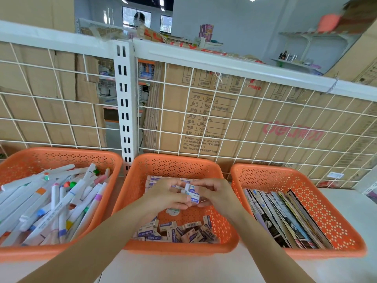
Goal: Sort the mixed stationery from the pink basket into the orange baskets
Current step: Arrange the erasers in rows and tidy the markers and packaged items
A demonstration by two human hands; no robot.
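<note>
In the head view, both hands meet above the middle orange basket [175, 166]. The left hand [167, 198] and the right hand [217, 194] curl their fingers around the held erasers [192, 194], a small cluster of white and blue sleeved blocks pinched between the two sets of fingertips. Both forearms reach forward from below and converge on it, wrists level and knuckles up.

The step looks like squaring the cluster up and setting it into the tidy row of erasers [155, 180] just beyond and left of the left hand. To do it well:

- Keep the labels facing one way and the long edges flush.
- Lower the blocks together rather than dropping them.
- Let go only once they rest against that row.

A slack pinch would probably let the outer block slide out onto the loose heap of erasers [179, 231] below the wrists.

Outward of the left forearm is the orange basket of markers [61, 158]. Outward of the right forearm is the orange basket of booklets [285, 174], which stand on edge. All three baskets sit on the pale surface [224, 268] under the forearms. The pink basket is not in view, so I cannot tell how much is left to sort.
</note>
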